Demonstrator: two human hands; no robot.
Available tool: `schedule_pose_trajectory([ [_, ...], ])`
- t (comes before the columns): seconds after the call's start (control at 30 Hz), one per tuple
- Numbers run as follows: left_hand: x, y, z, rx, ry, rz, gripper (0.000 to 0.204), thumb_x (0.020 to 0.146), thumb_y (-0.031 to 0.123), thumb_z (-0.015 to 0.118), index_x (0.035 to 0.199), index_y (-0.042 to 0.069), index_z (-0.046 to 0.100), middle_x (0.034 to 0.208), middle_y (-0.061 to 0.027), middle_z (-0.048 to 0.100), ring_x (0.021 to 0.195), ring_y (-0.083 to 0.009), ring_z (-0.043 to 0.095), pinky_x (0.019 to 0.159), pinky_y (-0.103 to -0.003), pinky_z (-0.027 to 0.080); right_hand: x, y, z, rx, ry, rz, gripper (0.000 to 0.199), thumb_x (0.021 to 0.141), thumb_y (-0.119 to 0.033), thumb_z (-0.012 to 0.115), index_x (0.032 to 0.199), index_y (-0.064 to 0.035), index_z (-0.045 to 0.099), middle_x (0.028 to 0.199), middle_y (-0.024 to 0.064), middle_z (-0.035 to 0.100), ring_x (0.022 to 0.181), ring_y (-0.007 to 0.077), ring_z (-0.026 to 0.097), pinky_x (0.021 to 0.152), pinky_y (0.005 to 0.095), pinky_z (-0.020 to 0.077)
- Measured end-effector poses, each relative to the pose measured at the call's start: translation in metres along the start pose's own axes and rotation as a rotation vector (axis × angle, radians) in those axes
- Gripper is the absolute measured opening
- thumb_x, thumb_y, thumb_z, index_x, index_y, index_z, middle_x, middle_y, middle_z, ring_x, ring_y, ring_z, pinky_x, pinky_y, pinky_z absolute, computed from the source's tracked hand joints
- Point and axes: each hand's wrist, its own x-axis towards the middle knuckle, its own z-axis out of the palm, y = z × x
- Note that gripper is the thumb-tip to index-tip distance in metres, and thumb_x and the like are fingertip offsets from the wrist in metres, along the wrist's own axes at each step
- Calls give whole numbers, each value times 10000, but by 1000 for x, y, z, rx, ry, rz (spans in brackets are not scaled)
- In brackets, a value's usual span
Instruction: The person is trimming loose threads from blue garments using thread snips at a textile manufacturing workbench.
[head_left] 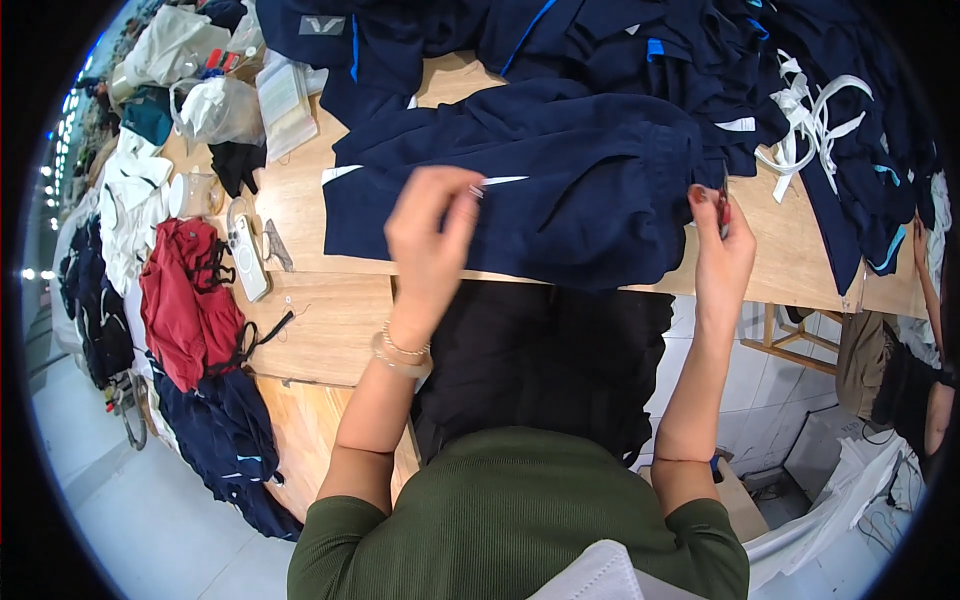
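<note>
Navy shorts [590, 215] with an elastic waistband at the right and white slits of trim lie flat in front of me. Over their left part hovers my left hand [430, 235], slightly blurred, its thumb and fingers drawn together in a pinch. Anything between those fingertips is too small to make out. Beside the waistband, my right hand [725, 250] is closed around small thread snips [726, 212] with a red handle and a dark blade pointing away from me. Its thumb is next to the waistband edge; whether it touches the cloth I cannot tell.
More navy garments [620, 40] are heaped along the table's far side. White straps [815, 120] lie at the right. A phone [247, 258], red garment [190, 300], clear cup [192, 195] and plastic bags [220, 110] stand left. Another person's arm [925, 290] shows far right.
</note>
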Motion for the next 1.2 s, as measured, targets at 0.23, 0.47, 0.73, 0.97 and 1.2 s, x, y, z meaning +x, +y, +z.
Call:
schedule_pose_trajectory([
  [0.23, -34, -15, 40, 379, -263, -43, 706, 699, 239, 798, 1322, 82, 506, 1428, -77, 436, 1323, -275, 379, 1073, -436, 260, 29, 58, -16, -250, -82, -73, 259, 800, -112, 756, 861, 86, 601, 700, -1, 540, 652, 67, 438, 598, 211, 395],
  [0.47, -36, -18, 48, 379, -287, -7, 837, 681, 325, 813, 1390, 78, 443, 1482, -100, 367, 1371, -320, 308, 1103, -484, 205, 29, 82, -30, -210, -59, -46, 177, 822, -69, 724, 832, 66, 609, 702, -9, 537, 664, 67, 442, 621, 209, 402],
  [0.73, -32, 4, 54, 112, -16, 148, 331, 720, 106, 774, 1030, 77, 662, 1165, -103, 549, 1064, -297, 523, 899, -363, 446, 31, 83, -29, -213, -24, -50, 195, 823, -93, 732, 832, 62, 614, 707, 0, 546, 670, 74, 449, 632, 212, 406],
  [0.97, -32, -14, 74, 13, -102, 116, 177, 755, 43, 713, 920, 48, 649, 880, -41, 559, 783, -210, 573, 669, -319, 498, 32, 86, -27, -203, -29, -67, 201, 819, -95, 736, 834, 61, 610, 696, -4, 534, 660, 70, 439, 614, 215, 404],
  [1.2, -29, -15, 77, 78, -129, 96, 160, 760, 56, 709, 909, 53, 650, 831, -33, 563, 790, -231, 581, 641, -319, 489, 31, 83, -28, -164, -54, -78, 204, 824, -100, 731, 801, 47, 593, 655, -23, 506, 633, 55, 416, 583, 202, 384],
])
